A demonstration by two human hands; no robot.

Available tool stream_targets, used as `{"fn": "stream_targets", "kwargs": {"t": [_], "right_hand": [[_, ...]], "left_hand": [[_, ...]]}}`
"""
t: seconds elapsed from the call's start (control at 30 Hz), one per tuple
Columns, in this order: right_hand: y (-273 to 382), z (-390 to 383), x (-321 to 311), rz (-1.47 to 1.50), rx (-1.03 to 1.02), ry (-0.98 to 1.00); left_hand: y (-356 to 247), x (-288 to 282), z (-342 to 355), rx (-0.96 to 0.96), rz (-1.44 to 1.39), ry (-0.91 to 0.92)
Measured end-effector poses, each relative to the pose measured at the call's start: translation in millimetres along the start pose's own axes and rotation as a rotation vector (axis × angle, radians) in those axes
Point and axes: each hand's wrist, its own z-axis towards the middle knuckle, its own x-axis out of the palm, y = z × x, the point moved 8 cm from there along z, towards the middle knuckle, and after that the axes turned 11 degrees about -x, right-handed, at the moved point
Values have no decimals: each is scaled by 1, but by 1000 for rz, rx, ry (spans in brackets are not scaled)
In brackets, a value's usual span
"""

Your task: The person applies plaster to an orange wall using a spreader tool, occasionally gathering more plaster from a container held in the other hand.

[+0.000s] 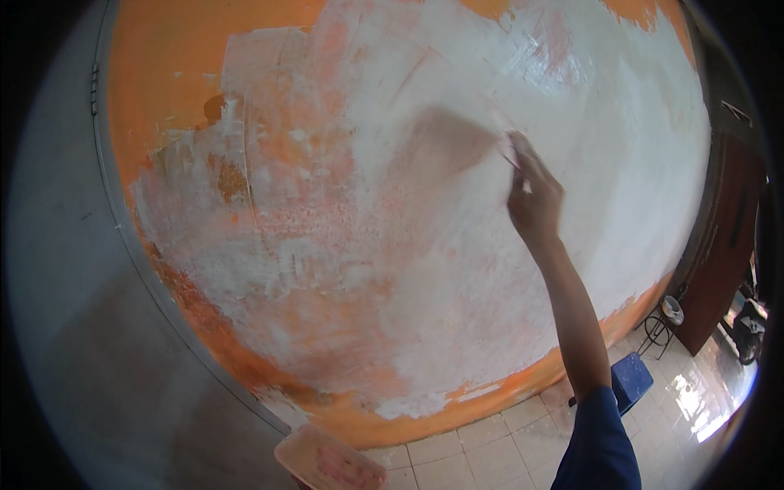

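My right hand is raised to the wall, its fingers closed round a thin, flat putty knife. The knife's edge lies at or very near the wall, seen almost side-on. White filler covers much of the orange-painted wall, smooth at the upper right and patchy, with pinkish and orange areas, at the left. At the bottom edge is a pale pinkish plastic tray with smears of filler in it. Only a sliver of my left hand shows under the tray, apparently holding it; most of its fingers are hidden.
A grey door or panel borders the wall at the left. Light floor tiles run along its foot. Beyond my right arm stand a blue box-like thing, a dark metal stool with a white container, and a brown door.
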Motion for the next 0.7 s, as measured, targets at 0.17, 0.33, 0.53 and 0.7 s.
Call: {"fn": "stream_targets", "kwargs": {"t": [0.17,0.33,0.53,0.7], "right_hand": [[86,-167,106,-118,-222,538],[203,-218,48,506,31,664],[67,45,50,58,-1,119],[-9,96,108,-265,58,395]], "left_hand": [[-17,-59,-12,205,83,-281],[-24,-39,-16,198,52,-216],[-43,-24,-17,197,-13,-16],[-44,-50,-9,231,49,-187]]}}
